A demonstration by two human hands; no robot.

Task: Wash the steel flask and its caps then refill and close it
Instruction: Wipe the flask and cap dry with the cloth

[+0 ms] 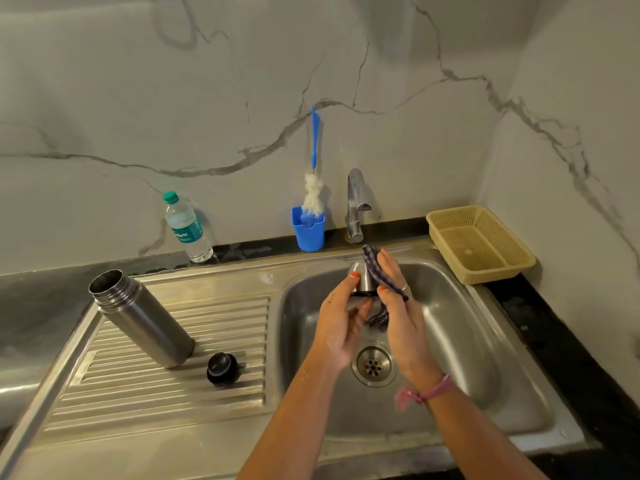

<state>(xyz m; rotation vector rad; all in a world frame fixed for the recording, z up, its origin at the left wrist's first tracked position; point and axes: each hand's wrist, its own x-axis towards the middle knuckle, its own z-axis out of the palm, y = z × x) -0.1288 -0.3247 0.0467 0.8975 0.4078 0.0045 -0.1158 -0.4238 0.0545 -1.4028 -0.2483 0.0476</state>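
Steel cap sits between left-hand fingers and cloth-covered right hand.

This is a home kitchen. A stainless steel sink with a ribbed draining board fills the lower frame, set into a dark counter. A chrome tap stands at centre before a marble-veined wall, with a bottle brush in a blue holder beside it and a beige plastic basket at right.
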